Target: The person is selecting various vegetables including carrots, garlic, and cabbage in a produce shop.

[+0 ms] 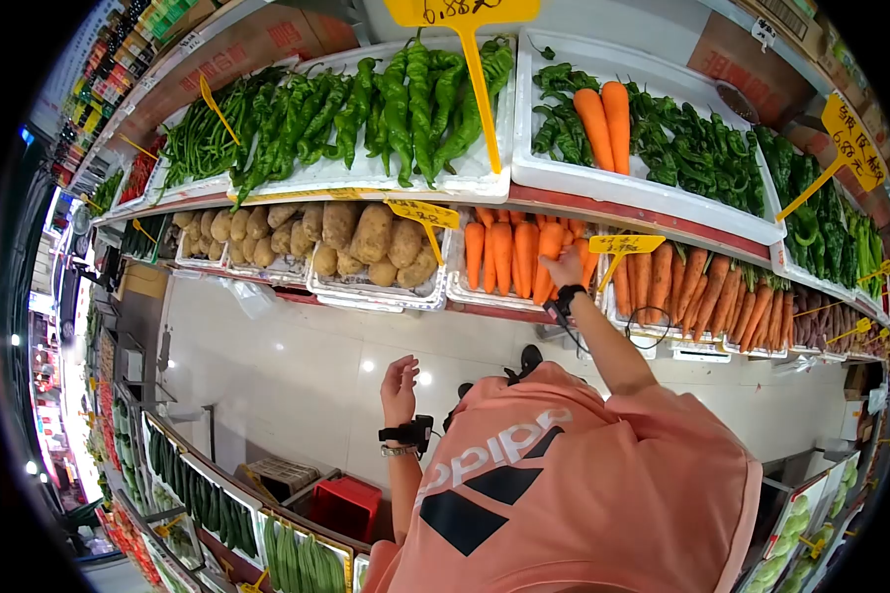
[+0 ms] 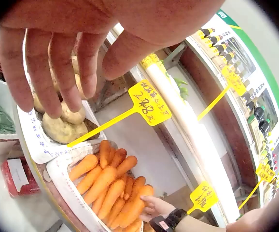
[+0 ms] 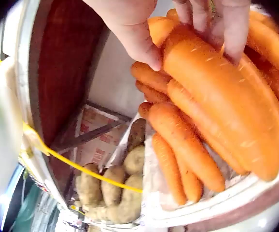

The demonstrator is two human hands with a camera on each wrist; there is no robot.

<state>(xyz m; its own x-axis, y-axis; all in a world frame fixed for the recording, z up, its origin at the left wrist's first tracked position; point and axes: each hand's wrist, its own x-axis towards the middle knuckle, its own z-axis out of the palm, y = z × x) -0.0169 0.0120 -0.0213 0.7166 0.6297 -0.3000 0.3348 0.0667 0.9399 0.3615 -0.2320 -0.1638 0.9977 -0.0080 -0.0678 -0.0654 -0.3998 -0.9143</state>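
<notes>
My right hand [image 1: 565, 268] reaches into the tray of carrots on the lower shelf. In the right wrist view its thumb and fingers grip a large carrot [image 3: 216, 92] near its thick end, over several other carrots [image 3: 185, 147]. My left hand [image 1: 399, 393] is held in the air over the aisle, well away from the shelf, with nothing in it. In the left wrist view its fingers [image 2: 62, 67] hang loosely extended, overlapping the potatoes [image 2: 64, 123]. Two carrots [image 1: 603, 127] lie side by side on leafy green peppers [image 1: 667, 133] in the upper foam tray.
Yellow price tags [image 1: 627, 244] stand up on stems around the trays. Potatoes [image 1: 371, 237] fill the trays left of the carrots, and darker carrots [image 1: 702, 292] those to the right. Long green peppers [image 1: 405, 109] lie above. Behind is a red crate [image 1: 344, 506] beside another vegetable stand.
</notes>
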